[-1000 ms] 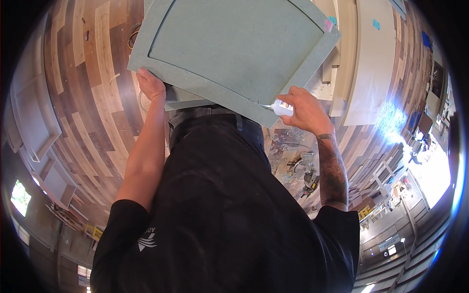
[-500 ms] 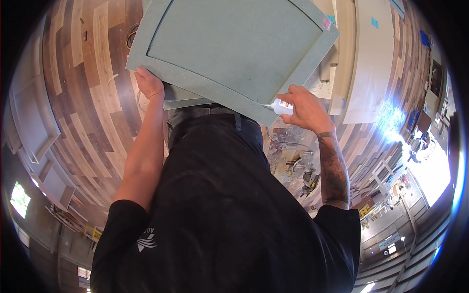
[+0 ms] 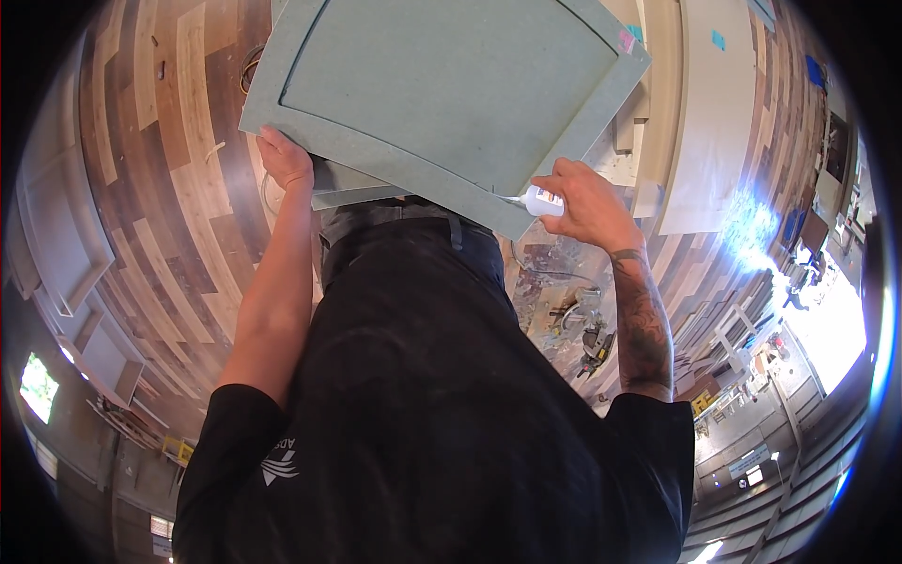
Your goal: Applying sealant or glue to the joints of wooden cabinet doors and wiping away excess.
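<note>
A grey-green panel door (image 3: pixel 442 85) with a raised frame and a recessed middle lies tilted in front of me. My left hand (image 3: pixel 286 160) grips its near left corner, with the fingers hidden underneath. In my right hand (image 3: pixel 587 205) is a small white squeeze bottle (image 3: pixel 543 200) with a thin nozzle, held on its side. The nozzle's tip points left at the frame near the door's closest corner; whether it touches the surface I cannot tell. A pink mark (image 3: pixel 627 41) shows on the door's far right corner.
Beneath the door is another grey-green panel (image 3: pixel 362 198). To the right stand long pale boards (image 3: pixel 709 122). Tools (image 3: pixel 594 343) and a cable lie on the floor at lower right. White cabinet-like frames (image 3: pixel 66 226) stand at the far left on the wood-plank floor (image 3: pixel 178 188).
The door and both hands have shifted very slightly up and left in view. The bottle has turned a little in my right hand, its nozzle still at the same corner.
</note>
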Demonstrator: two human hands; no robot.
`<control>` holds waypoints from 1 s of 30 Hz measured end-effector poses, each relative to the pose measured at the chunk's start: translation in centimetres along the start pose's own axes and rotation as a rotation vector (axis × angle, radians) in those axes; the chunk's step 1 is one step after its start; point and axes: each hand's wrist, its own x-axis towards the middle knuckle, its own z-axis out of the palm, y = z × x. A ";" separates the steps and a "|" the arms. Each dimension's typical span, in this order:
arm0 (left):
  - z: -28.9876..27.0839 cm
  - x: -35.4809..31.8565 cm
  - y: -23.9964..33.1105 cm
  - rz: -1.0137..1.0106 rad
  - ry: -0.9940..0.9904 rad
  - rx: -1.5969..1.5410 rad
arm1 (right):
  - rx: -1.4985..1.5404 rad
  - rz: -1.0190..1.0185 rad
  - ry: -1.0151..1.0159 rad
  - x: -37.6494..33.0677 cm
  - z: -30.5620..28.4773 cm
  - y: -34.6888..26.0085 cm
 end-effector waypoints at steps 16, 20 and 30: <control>0.0 -0.4 1.0 0.029 0.000 -0.030 | 0.008 0.071 -0.019 -1.5 -0.4 1.4; -0.4 0.0 -0.7 0.021 -0.075 -0.196 | 0.297 0.149 0.038 -3.1 -0.2 4.2; -4.8 1.4 1.6 -0.302 -0.279 -0.615 | 1.157 -0.001 0.716 1.9 3.2 12.7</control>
